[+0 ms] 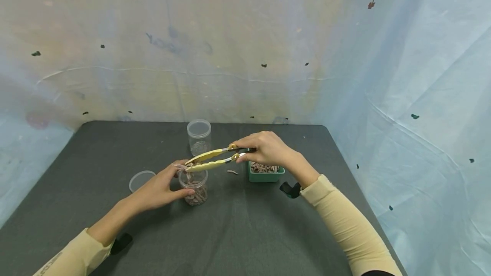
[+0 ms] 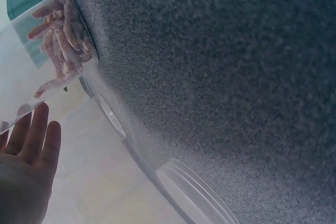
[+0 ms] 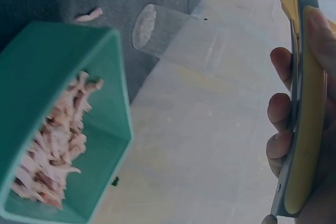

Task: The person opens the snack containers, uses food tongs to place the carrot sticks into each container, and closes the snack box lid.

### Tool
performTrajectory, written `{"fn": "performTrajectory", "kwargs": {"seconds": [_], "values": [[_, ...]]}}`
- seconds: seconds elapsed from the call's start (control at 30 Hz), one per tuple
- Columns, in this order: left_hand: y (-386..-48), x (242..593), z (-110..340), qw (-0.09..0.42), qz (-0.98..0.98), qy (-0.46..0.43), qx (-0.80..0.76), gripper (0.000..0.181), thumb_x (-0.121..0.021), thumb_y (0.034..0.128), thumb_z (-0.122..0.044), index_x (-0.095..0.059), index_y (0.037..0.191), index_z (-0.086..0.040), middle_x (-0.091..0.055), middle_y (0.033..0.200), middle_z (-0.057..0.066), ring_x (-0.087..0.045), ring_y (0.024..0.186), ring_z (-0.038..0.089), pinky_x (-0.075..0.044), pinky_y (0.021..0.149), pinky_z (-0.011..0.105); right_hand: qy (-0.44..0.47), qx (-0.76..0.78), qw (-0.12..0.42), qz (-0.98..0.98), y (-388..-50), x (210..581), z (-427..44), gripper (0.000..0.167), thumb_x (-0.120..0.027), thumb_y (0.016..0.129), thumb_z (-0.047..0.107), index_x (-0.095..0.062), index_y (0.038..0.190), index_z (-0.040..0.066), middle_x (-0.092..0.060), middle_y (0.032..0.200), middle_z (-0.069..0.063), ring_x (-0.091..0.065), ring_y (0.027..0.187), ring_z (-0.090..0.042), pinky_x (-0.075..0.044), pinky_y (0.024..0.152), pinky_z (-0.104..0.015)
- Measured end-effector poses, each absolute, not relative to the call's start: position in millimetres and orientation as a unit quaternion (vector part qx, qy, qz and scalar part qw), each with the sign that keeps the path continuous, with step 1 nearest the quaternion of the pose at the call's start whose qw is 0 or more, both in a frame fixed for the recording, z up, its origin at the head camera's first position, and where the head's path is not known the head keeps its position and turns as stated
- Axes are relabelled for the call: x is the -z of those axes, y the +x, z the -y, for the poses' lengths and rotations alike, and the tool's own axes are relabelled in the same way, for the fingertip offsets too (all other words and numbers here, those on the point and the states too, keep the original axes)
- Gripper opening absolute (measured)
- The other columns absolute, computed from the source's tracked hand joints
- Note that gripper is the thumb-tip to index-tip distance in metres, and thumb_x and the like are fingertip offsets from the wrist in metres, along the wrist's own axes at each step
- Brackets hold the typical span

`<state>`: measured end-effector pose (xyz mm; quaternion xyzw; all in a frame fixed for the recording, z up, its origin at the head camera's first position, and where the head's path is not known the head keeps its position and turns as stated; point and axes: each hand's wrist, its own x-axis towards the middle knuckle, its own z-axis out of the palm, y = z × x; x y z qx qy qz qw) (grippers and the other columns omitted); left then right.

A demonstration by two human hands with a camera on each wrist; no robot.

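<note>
"Where's the left hand (image 1: 163,191)?"

"At the near jar (image 1: 196,195), a clear one on the dark tabletop (image 1: 238,233). The thumb lies against the side closest to the person and the fingers reach round the other side, so the jar is held between them."

"And the right hand (image 1: 266,150)?"

"Clamped on a pair of yellow tongs (image 1: 211,165), thumb along one handle and fingers wrapped on the other (the right wrist view shows that grip best)."

"Where do the tongs point?"

"Leftward, to the near jar. Their tips are over its mouth, slightly apart, with a few brownish strips (image 1: 197,196) between them. More of the same fill the lower part of the jar."

"What's under the right hand?"

"The green tub (image 1: 266,177), well to the right of the near jar, with a pile of similar strips inside. A loose strip (image 1: 232,171) lies on the tabletop between the two."

"Anything else about?"

"A far jar (image 1: 199,139) stands behind the near one, something pale in its bottom; I can't tell whether its top is covered. A round clear lid (image 1: 141,173) lies left of the near jar, partly hidden by the left hand. Behind everything hangs a pale sheet (image 1: 230,33)."
</note>
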<state>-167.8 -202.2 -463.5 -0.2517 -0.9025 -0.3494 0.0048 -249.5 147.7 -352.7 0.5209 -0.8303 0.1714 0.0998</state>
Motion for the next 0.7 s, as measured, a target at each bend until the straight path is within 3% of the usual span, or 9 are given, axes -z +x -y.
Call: {"fn": "performTrajectory", "kwargs": {"seconds": [0.3,0.7], "values": [[-165,460,203,-0.002,0.900,-0.243,0.362,0.083,-0.080,0.0904,-0.049,-0.039,0.155,-0.018,-0.055,0.143,0.009,-0.060,0.122,0.030,-0.051,0.094,0.058,0.513,-0.181,0.058,0.837,-245,370,-145,0.044,-0.084,0.089,0.030,-0.075,0.130,0.015,-0.078,0.113,0.002,-0.057,0.068,-0.003,-0.042,0.058,-0.020],[-163,459,205,-0.006,0.900,-0.243,0.363,0.082,-0.080,0.0904,-0.049,-0.039,0.155,-0.019,-0.052,0.146,0.008,-0.057,0.129,0.032,-0.050,0.098,0.061,0.507,-0.137,0.038,0.850,-241,364,-140,0.049,-0.082,0.091,0.035,-0.072,0.134,0.015,-0.075,0.123,0.000,-0.068,0.083,-0.011,-0.043,0.061,-0.023]]}}
